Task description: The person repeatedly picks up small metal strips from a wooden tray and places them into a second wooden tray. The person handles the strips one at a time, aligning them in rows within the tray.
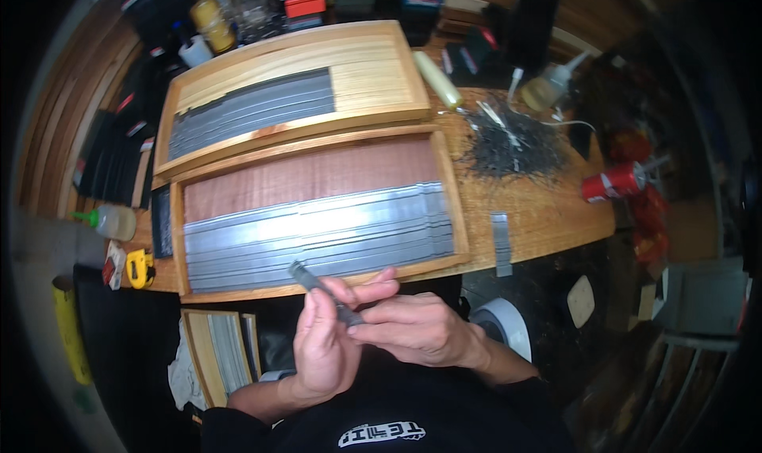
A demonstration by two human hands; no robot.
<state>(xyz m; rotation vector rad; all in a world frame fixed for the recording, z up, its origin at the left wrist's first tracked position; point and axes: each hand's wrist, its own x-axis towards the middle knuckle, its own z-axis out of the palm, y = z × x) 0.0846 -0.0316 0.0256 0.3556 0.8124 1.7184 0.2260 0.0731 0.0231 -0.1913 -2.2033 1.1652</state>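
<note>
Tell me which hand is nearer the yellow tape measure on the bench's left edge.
Left. The left hand sits right of and below the yellow tape measure; the right hand lies farther right, beyond the left hand.

Both hands, left hand (321, 350) and right hand (417, 330), pinch a grey strip (321, 290) before the near tray (456, 207)

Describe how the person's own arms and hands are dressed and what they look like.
Both hands are bare: no gloves, rings or watch can be seen on the left hand or the right hand. Black long sleeves cover both forearms, ending at the wrists. The sleeves belong to a black top with a white printed mark on the chest.
</note>
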